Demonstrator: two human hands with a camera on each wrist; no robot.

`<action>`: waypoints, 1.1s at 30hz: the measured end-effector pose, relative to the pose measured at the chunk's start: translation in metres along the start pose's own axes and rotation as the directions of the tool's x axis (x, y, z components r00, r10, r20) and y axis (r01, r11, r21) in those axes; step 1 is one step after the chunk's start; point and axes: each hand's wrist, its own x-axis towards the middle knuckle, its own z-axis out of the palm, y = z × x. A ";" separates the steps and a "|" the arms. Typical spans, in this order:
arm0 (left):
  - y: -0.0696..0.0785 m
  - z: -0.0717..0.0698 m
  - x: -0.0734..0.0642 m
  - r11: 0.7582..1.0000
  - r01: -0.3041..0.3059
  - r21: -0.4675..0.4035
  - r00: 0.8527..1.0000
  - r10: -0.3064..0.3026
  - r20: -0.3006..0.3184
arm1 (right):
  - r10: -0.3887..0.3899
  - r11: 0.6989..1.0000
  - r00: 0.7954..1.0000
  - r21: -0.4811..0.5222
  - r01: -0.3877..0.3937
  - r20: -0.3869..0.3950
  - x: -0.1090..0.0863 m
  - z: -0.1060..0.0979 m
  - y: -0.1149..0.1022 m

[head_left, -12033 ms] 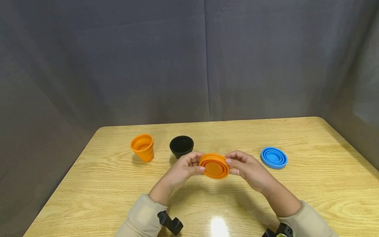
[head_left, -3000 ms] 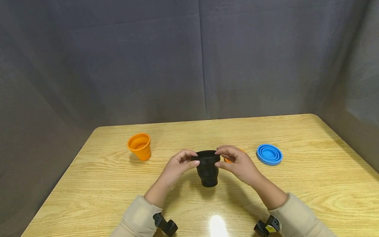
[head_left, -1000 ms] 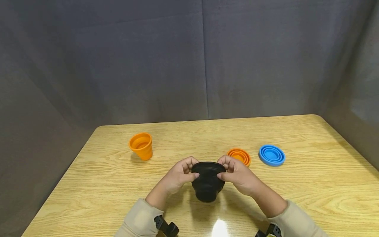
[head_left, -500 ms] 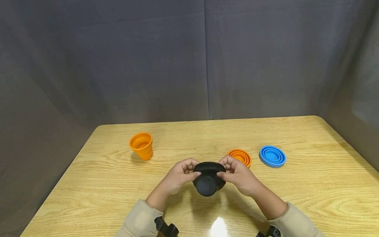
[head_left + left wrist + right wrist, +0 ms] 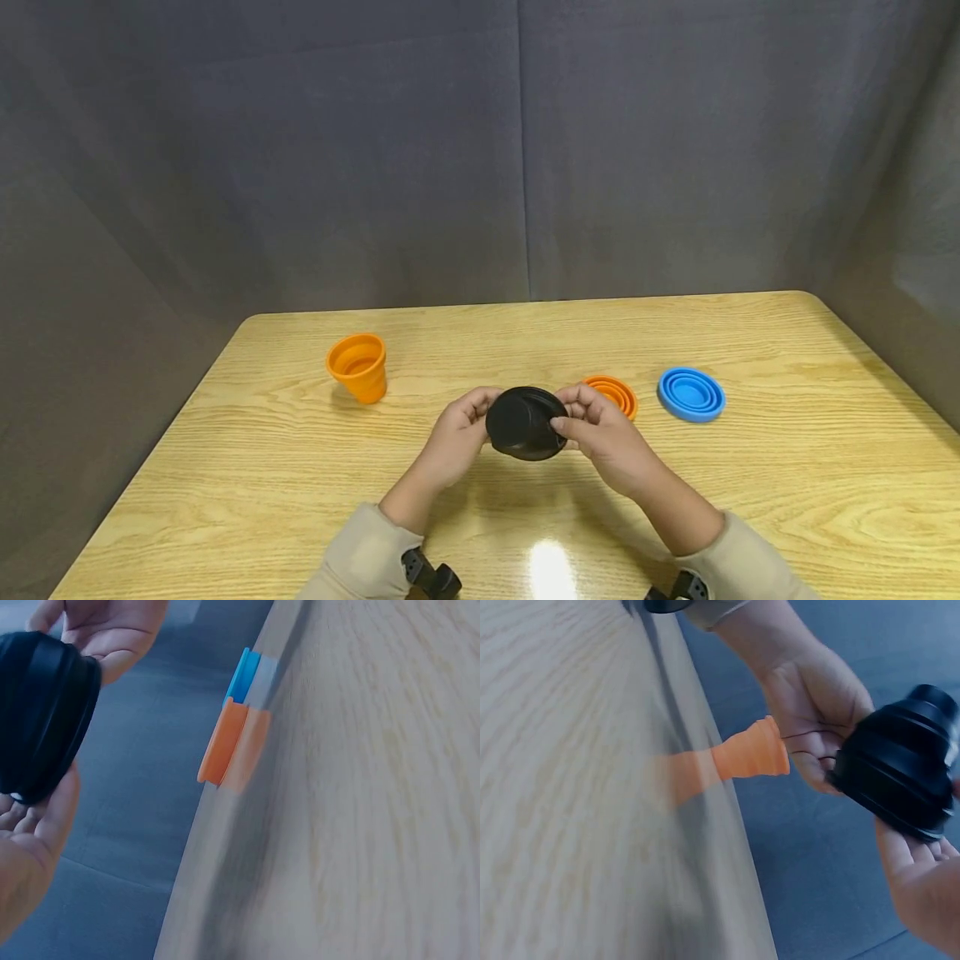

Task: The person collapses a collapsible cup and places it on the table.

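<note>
Fingers of left hand [image 5: 459,437], right hand [image 5: 617,442] grip round black ribbed cup [image 5: 516,423]; far edge of light wooden table [image 5: 225,500] well beyond.

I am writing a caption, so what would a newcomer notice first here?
Likely the black cup in the middle, tilted above the table between the hands. Next, the upright orange cup at the left, then the flat orange cup and the flat blue cup at the right.

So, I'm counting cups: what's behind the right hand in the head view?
The collapsed orange cup: far and right rim and some rings show; the right hand covers its near-left part.
</note>
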 end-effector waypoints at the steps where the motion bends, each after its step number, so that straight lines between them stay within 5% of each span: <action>1: 0.001 0.000 0.000 1.000 0.003 -0.004 1.000 -0.003 -0.023 | -0.002 1.000 1.000 0.028 0.002 0.029 0.000 -0.001 0.000; 6: 0.001 0.001 0.000 0.999 0.017 -0.030 0.995 -0.019 -0.100 | -0.010 0.995 0.991 0.102 -0.004 0.137 0.000 -0.004 0.000; 10: 0.000 0.000 0.000 0.999 0.025 -0.039 0.994 -0.029 -0.104 | -0.010 0.994 0.989 0.111 -0.007 0.145 0.000 -0.004 0.002; 19: 0.000 -0.001 -0.001 0.998 0.039 -0.053 0.996 -0.043 -0.078 | 0.047 0.998 0.999 -0.035 -0.046 0.017 0.001 0.003 0.004; 28: 0.000 -0.003 -0.002 0.956 0.048 -0.290 0.998 -0.034 0.050 | 0.084 0.982 0.993 -0.160 -0.097 -0.087 0.003 0.009 -0.002; 33: 0.000 -0.002 -0.002 0.973 0.040 -0.227 0.999 -0.031 0.041 | 0.063 0.990 0.988 -0.117 -0.080 -0.143 0.003 0.011 -0.002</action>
